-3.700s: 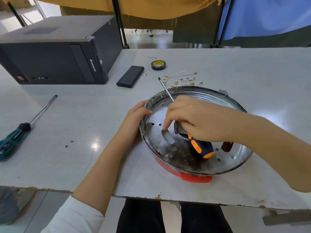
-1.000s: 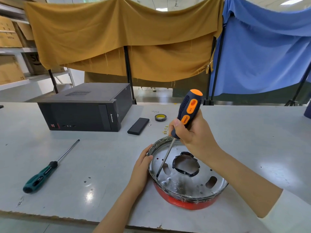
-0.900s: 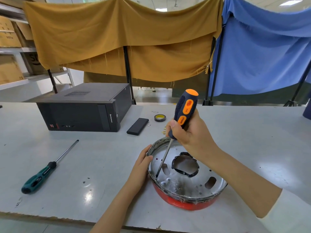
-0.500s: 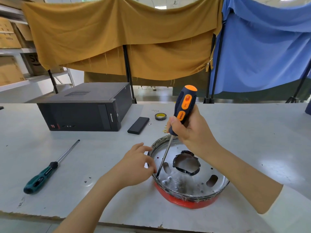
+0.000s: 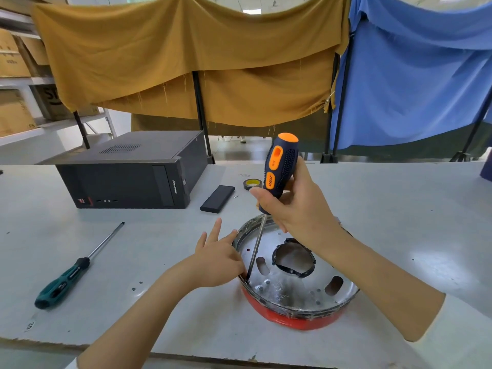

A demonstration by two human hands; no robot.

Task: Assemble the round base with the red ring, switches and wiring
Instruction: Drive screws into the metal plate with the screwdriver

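Gripping the orange screwdriver [image 5: 280, 166], the right hand [image 5: 295, 209] drives its tip near the round base [image 5: 295, 278] rim on the desk [image 5: 399, 222]. Left hand [image 5: 215, 259], fingers spread, touches the rim right beside it, so a slip probably jabs them.

Place: workshop or storeroom bench.
Landmark: computer tower [image 5: 127, 171] on a grey worktable [image 5: 399, 222].
Left of tower: shelves of cardboard boxes [image 5: 13, 62].
Behind tower: mustard cloth [image 5: 186, 62] and blue cloth [image 5: 412, 75] on stands.
In front of tower: green screwdriver [image 5: 66, 275].
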